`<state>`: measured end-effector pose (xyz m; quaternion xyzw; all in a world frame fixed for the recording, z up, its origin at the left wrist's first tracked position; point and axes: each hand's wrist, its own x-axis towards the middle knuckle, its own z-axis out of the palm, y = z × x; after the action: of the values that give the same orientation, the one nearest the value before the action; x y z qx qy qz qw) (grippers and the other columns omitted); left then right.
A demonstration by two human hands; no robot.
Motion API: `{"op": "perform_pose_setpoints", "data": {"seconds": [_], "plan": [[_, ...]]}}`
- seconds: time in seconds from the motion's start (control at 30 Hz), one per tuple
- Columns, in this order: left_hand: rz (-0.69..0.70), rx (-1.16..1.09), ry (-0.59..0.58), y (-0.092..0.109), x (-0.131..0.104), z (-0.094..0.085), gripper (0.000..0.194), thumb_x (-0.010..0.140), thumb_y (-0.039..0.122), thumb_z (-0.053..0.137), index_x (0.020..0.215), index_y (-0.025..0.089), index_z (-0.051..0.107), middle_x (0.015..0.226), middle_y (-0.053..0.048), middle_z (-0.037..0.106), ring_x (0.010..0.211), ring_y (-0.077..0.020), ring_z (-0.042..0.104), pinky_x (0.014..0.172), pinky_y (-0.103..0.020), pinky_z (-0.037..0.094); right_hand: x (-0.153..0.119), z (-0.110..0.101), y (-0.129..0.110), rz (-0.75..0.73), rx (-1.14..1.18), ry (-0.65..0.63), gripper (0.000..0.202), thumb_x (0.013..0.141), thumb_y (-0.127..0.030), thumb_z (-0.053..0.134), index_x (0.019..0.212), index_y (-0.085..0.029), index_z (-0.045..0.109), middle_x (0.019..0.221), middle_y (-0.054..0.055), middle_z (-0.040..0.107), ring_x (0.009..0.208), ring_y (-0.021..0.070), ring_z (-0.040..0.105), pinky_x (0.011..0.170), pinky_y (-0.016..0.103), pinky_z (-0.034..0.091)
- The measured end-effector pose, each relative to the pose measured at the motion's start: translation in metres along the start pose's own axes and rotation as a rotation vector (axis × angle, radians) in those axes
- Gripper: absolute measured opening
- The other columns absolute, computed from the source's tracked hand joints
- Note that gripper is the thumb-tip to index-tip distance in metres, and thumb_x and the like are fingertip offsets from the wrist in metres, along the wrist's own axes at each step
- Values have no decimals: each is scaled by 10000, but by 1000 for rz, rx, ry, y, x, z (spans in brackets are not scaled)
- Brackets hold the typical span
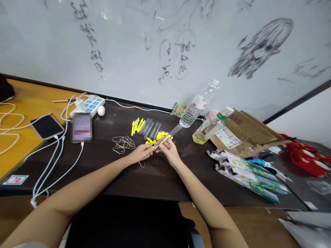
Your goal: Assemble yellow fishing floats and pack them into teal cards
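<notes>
Near the middle of the dark table, my left hand (141,153) and my right hand (169,151) meet with fingers closed on a slim yellow-and-clear rod (164,140). It slants up to the right; its lower end is hidden by my fingers. Just beyond, small yellow ring-like caps (161,134) lie in a cluster. Several clear tubes (151,128) rest side by side behind them, with slim yellow sticks (137,126) to their left. Another clear tube (176,130) lies behind my right hand. Left of my hands is a pile of thin bent wires (124,143).
A water bottle (193,109) and a bottle of yellowish liquid (210,127) stand behind right. Farther right are a brown parcel (240,132) and flattened green-white boxes (250,175). Left are a power strip (90,105), a white ball (101,110), phones (48,126) and cables.
</notes>
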<state>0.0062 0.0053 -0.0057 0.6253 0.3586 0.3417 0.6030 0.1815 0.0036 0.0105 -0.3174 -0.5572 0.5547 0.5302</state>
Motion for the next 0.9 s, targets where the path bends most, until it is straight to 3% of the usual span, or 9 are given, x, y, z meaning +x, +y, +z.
{"op": "perform_pose_setpoints", "data": {"seconds": [0.23,0.43,0.57,0.67,0.9], "plan": [[-2,-130,-28,-8,5,-1,232,849,361,449,725,165,462,492,65,396,382,-50,327,371,-170,235,0,1,4,4,-16,-13,292,734,-347,724,922,-198,557,841,20,675,660,122,616,573,256,550],[150,-76,-100,-4,2,4,308,864,479,468,819,178,420,524,81,432,390,-47,396,408,-165,316,0,-2,3,-20,-65,-7,249,769,-373,684,910,-189,592,831,26,665,596,103,566,517,234,480],[82,-53,-137,5,-4,4,326,868,518,461,937,207,393,505,114,409,307,-37,309,329,-146,240,-1,-1,0,-43,-101,0,230,784,-382,665,886,-183,616,832,34,651,625,110,569,515,234,468],[66,-90,-63,9,-6,3,277,872,472,473,916,211,394,504,110,405,321,-31,287,330,-129,204,-1,1,0,-15,-120,-33,246,781,-395,665,890,-181,615,795,21,630,603,105,565,516,238,481],[30,-169,133,9,-2,3,158,868,326,448,949,198,403,650,55,508,450,-58,455,365,-125,229,-7,8,7,52,-140,-240,320,752,-365,704,987,-198,564,795,5,629,709,125,625,585,231,533]]}}
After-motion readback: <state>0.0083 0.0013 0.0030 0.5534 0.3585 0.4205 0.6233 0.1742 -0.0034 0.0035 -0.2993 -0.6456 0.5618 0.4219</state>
